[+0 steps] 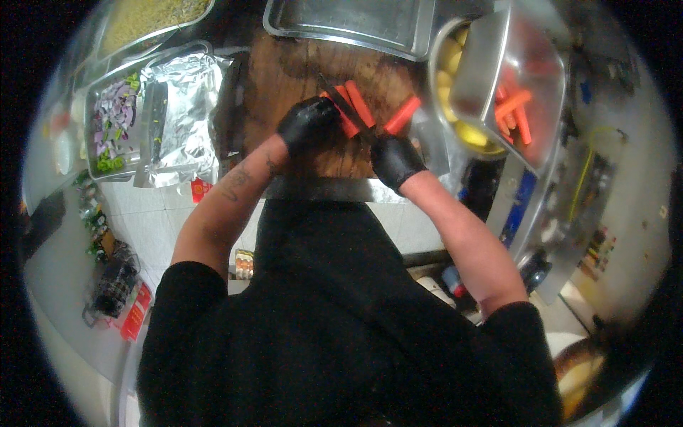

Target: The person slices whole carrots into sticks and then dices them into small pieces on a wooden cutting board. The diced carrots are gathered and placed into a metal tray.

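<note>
In a black glove, my right hand [396, 161] grips the handle end of a kitchen knife [341, 104]. Its dark blade slants up and left across peeled carrot pieces on a wooden cutting board [304, 61]. My left hand [309, 124], also gloved in black, presses its fingers against a carrot piece [349, 127] beside the blade; the fingertips are partly hidden. Just beyond the knife lies another carrot length [360, 104]. A separate carrot piece [403, 115] rests at a slant above my right hand.
Right of the board, a tilted steel pan [475, 80] holding carrots [515, 109] sits over a bowl of peeled potatoes [445, 80]. At left are crumpled foil [184, 117] and a tray of chopped purple onion [114, 117]. An upper steel tray [347, 21] borders the board.
</note>
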`<state>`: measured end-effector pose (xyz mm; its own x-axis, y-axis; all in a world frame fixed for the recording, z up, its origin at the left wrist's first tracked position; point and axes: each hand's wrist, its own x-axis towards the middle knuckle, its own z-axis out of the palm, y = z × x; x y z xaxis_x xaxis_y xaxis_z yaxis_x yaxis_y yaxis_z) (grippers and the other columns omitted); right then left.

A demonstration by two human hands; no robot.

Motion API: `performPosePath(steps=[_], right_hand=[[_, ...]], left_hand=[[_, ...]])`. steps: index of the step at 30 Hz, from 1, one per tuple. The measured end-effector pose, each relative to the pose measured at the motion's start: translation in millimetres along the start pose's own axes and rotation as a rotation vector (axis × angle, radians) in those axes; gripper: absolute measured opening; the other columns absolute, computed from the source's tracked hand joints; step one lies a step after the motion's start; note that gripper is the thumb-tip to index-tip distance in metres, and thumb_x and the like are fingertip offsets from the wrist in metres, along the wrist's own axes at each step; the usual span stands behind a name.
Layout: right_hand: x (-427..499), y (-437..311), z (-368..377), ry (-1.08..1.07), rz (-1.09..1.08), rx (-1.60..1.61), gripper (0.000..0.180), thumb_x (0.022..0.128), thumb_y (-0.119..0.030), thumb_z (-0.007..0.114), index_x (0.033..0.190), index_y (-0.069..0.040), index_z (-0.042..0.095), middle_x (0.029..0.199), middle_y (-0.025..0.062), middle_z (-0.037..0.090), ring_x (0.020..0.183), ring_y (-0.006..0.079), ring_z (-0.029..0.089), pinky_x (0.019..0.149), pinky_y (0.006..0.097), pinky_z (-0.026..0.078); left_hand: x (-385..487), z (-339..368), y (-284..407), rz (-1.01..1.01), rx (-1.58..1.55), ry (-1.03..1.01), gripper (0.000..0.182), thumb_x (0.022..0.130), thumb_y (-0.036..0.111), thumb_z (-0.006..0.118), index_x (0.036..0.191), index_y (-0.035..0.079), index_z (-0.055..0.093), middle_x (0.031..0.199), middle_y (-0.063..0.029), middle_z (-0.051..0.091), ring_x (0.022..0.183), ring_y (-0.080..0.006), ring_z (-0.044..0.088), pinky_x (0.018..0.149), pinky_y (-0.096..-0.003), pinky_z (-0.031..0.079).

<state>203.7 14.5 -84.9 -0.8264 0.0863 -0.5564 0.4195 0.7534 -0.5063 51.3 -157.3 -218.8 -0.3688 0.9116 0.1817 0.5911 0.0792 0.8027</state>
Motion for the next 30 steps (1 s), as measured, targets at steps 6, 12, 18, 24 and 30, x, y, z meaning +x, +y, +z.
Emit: performPosePath(steps=[6, 12, 18, 24, 30], right_hand=[[21.7, 6.0, 8.8, -0.139, 0.001, -0.102, 0.029, 0.097, -0.013, 0.048, 0.114, -0.001, 0.067, 0.104, 0.0297, 0.069, 0.099, 0.0451, 0.068, 0.082, 0.0506, 0.055], [27.0, 25.0, 29.1, -0.079, 0.098, -0.029, 0.03, 0.1, -0.019, 0.046, 0.112, -0.003, 0.067, 0.107, 0.0284, 0.069, 0.099, 0.0426, 0.067, 0.083, 0.0493, 0.054], [25.8, 28.3, 56.2, 0.059, 0.105, -0.003, 0.032, 0.103, -0.027, 0.045, 0.117, -0.006, 0.065, 0.115, 0.0273, 0.067, 0.104, 0.0425, 0.065, 0.088, 0.0503, 0.051], [32.6, 26.5, 54.2, 0.102, 0.098, -0.006, 0.032, 0.1, -0.025, 0.048, 0.113, -0.005, 0.069, 0.103, 0.0262, 0.071, 0.094, 0.0449, 0.069, 0.081, 0.0522, 0.054], [53.5, 33.2, 57.7, 0.211, -0.02, -0.074, 0.021, 0.089, -0.018, 0.059, 0.082, -0.005, 0.074, 0.084, 0.0232, 0.071, 0.079, 0.0415, 0.07, 0.069, 0.0515, 0.055]], left_hand=[[3.7, -2.8, 2.7, -0.036, -0.074, -0.061, 0.021, 0.088, 0.016, 0.068, 0.108, 0.009, 0.07, 0.107, -0.0167, 0.07, 0.102, -0.0396, 0.066, 0.086, -0.0453, 0.055], [-0.1, 11.0, -21.9, 0.046, -0.004, -0.116, 0.02, 0.089, 0.018, 0.068, 0.107, 0.01, 0.072, 0.109, -0.0149, 0.071, 0.101, -0.0343, 0.068, 0.088, -0.0421, 0.054], [0.1, 21.9, -24.2, -0.379, -0.448, -0.151, 0.023, 0.084, 0.018, 0.073, 0.106, 0.012, 0.073, 0.111, -0.0135, 0.072, 0.101, -0.0329, 0.068, 0.087, -0.041, 0.054], [3.3, 8.2, -12.6, 0.049, 0.062, -0.11, 0.022, 0.082, 0.016, 0.075, 0.104, 0.013, 0.073, 0.106, -0.0137, 0.073, 0.098, -0.0347, 0.068, 0.085, -0.0419, 0.055], [1.4, 10.0, -8.8, -0.233, -0.245, -0.131, 0.02, 0.082, 0.02, 0.076, 0.101, 0.014, 0.073, 0.102, -0.0145, 0.072, 0.097, -0.0378, 0.067, 0.084, -0.0434, 0.055]])
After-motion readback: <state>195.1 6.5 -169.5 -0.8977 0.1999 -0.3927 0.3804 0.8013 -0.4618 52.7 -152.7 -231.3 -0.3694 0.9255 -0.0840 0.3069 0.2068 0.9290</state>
